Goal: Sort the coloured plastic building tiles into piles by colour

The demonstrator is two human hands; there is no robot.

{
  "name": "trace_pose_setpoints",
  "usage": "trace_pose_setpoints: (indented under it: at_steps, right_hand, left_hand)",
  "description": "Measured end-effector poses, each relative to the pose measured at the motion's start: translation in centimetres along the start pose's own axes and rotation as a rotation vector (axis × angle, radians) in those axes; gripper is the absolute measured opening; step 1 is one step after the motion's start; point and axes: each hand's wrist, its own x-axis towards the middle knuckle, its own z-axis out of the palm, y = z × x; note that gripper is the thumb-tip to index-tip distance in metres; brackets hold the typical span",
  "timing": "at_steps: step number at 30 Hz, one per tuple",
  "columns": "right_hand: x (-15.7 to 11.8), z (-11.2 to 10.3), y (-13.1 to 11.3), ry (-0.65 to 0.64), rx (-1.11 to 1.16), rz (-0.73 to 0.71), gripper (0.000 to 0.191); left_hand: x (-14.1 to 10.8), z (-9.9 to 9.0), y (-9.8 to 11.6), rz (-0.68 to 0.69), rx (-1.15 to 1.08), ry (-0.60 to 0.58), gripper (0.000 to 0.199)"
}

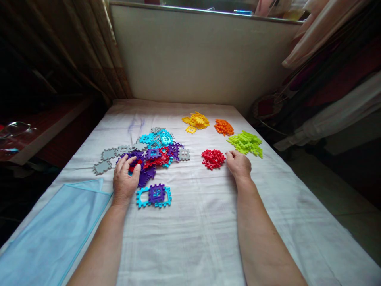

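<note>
My left hand (126, 176) lies over the left side of a mixed pile of plastic interlocking tiles, its fingers apart. Beneath it are purple tiles (145, 174), and a bit of red shows between thumb and fingers. The pile also has cyan tiles (166, 138), red tiles (157, 159) and grey tiles (102, 167). Just to the right of a heap of red tiles (213, 159), my right hand (239, 165) rests closed on the sheet, with nothing visible in it. Nearer to me, a purple window tile (156, 193) lies over cyan frame tiles (143, 197).
Farther back are heaps of yellow tiles (196, 120), orange tiles (224, 127) and lime green tiles (245, 143). A folded light blue cloth (59, 230) covers the sheet's left front. Curtains (89, 47) hang at left; clothes (327, 99) hang at right.
</note>
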Motion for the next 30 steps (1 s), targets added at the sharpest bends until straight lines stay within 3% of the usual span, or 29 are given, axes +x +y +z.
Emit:
trace_pose_setpoints:
  at_steps: [3, 7, 11, 14, 19, 24, 30]
  right_hand:
    - [-0.5, -0.2, -1.1, 0.045, 0.028, -0.063, 0.032]
    - [-2.7, 0.5, -4.2, 0.078, 0.167, -0.349, 0.032]
    - [-5.6, 2.0, -8.4, -0.033, 0.222, -0.693, 0.033]
    - [-6.7, 3.1, -11.4, -0.111, 0.150, -0.826, 0.043]
    - [-6.6, 4.0, -13.1, -0.216, 0.006, -0.865, 0.053]
    - [-8.2, 4.3, -11.2, -0.186, 0.010, -0.798, 0.037]
    - [-12.1, 3.5, -9.2, -0.147, 0.058, -0.717, 0.034]
  left_hand:
    - [0.0, 0.0, 0.0, -0.001, -0.008, -0.001, 0.036]
    - [0.0, 0.0, -0.1, -0.008, -0.023, -0.008, 0.034]
    - [0.0, 0.1, -0.1, -0.010, -0.023, -0.003, 0.035]
    - [-0.1, 0.2, -0.1, -0.009, -0.021, 0.005, 0.037]
    - [-0.1, 0.3, -0.2, -0.006, -0.016, 0.016, 0.039]
    - [-0.1, 0.4, -0.2, -0.003, -0.002, 0.014, 0.037]
    - [-0.1, 0.5, -0.2, -0.007, -0.014, 0.028, 0.035]
